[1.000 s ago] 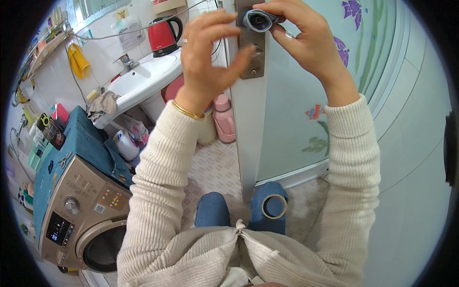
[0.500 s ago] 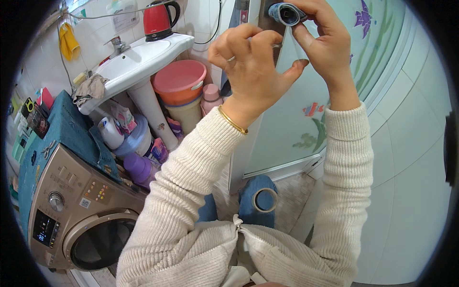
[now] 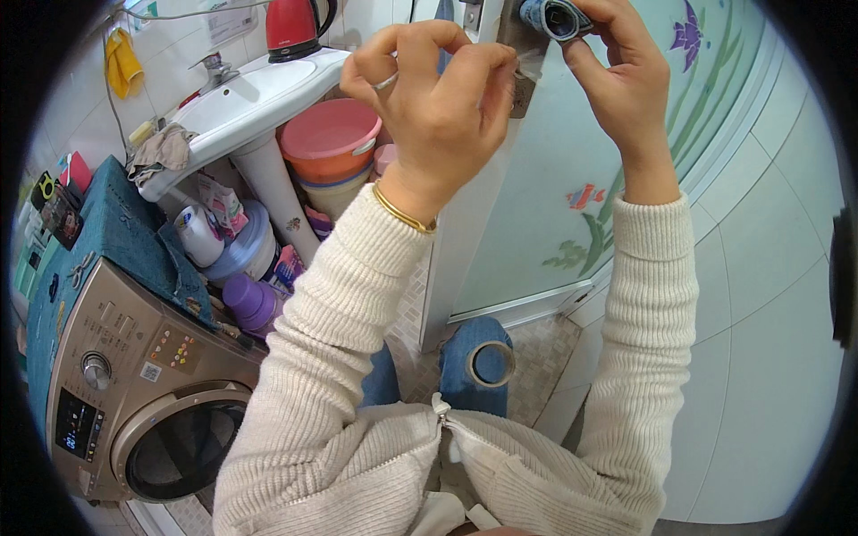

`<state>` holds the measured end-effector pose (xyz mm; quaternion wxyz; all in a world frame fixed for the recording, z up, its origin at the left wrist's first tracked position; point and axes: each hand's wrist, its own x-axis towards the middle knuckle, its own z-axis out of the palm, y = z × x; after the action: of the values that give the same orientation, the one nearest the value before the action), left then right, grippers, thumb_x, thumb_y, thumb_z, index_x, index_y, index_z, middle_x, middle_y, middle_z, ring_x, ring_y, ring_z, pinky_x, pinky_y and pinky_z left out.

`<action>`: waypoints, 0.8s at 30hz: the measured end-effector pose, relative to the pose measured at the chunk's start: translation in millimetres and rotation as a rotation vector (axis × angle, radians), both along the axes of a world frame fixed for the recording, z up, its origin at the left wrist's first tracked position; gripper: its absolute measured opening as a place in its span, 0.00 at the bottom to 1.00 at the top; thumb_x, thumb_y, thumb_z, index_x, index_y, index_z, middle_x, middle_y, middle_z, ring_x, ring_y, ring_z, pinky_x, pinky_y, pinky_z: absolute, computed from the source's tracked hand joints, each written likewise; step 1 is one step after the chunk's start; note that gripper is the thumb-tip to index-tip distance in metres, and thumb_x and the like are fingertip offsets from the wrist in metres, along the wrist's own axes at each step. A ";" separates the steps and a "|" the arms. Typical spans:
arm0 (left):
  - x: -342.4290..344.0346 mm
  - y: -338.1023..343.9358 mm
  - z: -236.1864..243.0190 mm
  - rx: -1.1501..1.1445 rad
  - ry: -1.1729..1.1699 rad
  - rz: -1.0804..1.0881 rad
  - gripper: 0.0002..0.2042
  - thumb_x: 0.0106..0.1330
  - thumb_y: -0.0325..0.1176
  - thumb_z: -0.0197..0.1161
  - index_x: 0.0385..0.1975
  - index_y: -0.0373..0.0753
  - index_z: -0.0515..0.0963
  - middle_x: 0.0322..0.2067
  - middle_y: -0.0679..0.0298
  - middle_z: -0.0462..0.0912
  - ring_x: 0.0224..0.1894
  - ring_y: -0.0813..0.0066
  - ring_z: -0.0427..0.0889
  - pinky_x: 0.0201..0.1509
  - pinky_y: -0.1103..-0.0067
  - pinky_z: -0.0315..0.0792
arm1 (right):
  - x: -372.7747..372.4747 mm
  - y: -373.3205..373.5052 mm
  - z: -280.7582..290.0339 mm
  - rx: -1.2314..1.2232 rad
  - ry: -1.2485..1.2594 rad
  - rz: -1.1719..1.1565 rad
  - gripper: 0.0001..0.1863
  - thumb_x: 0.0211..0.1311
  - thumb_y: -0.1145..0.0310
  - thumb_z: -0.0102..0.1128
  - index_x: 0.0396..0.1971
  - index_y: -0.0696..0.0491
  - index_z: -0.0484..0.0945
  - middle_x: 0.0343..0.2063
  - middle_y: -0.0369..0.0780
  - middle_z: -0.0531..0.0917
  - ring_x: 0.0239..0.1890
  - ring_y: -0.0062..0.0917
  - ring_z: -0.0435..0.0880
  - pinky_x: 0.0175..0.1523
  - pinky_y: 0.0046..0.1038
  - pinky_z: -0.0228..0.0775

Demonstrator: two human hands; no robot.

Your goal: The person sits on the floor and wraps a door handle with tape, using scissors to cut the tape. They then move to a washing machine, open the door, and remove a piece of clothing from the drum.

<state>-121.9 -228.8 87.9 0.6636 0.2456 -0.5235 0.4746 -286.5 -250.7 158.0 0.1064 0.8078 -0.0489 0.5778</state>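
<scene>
While the right hand [image 3: 630, 80] clamps a denim-wrapped tube [image 3: 556, 18] between thumb and fingers, high up by the left edge of the frosted door [image 3: 527, 214], the left hand [image 3: 438, 107] is just beside it with thumb and index fingertip together; a clear, shiny strip [image 3: 530, 64] shows next to those tips, but I cannot tell whether it is caught between them. A tape roll [image 3: 510, 366] lies on the person's right knee. To the left, a red kettle [image 3: 291, 31] stands at the sink's [image 3: 250, 98] back edge, a crumpled cloth [image 3: 164, 150] hangs over its near left corner, and pliers [image 3: 81, 266] lie on the blue cover [image 3: 130, 223] near the washing machine's [image 3: 116, 326] front edge.
</scene>
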 end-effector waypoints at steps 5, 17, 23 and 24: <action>9.0 23.0 19.7 0.032 -0.011 0.076 0.08 0.48 0.27 0.70 0.29 0.41 0.80 0.26 0.66 0.74 0.38 0.66 0.71 0.46 0.67 0.59 | 1.9 0.9 1.2 0.001 0.004 -0.019 0.17 0.46 0.88 0.51 0.38 0.60 0.77 0.31 0.37 0.76 0.36 0.21 0.76 0.44 0.20 0.68; 25.3 3.2 77.1 -0.247 -0.277 0.147 0.02 0.47 0.30 0.65 0.19 0.47 0.79 0.25 0.72 0.70 0.40 0.70 0.68 0.50 0.66 0.51 | 8.7 14.6 -0.5 -0.033 -0.001 -0.131 0.15 0.45 0.80 0.63 0.37 0.58 0.76 0.30 0.35 0.75 0.35 0.20 0.75 0.44 0.20 0.68; 29.0 2.5 100.1 -0.198 -0.461 0.151 0.03 0.49 0.31 0.63 0.17 0.48 0.78 0.27 0.72 0.71 0.43 0.70 0.70 0.55 0.65 0.51 | 0.9 -5.3 -1.9 -0.028 0.032 0.004 0.16 0.52 0.80 0.64 0.42 0.59 0.77 0.36 0.36 0.77 0.39 0.19 0.76 0.47 0.22 0.69; 29.8 6.3 104.0 -0.150 -0.503 0.137 0.03 0.49 0.31 0.63 0.17 0.48 0.79 0.27 0.72 0.71 0.43 0.70 0.70 0.56 0.65 0.51 | 0.5 -8.8 -3.8 -0.038 0.037 0.056 0.15 0.54 0.82 0.62 0.44 0.60 0.76 0.40 0.37 0.79 0.42 0.20 0.77 0.50 0.23 0.71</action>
<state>-92.1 -222.5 191.9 0.4953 0.1049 -0.6174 0.6021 -286.0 -259.5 154.2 0.1063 0.8173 -0.0135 0.5661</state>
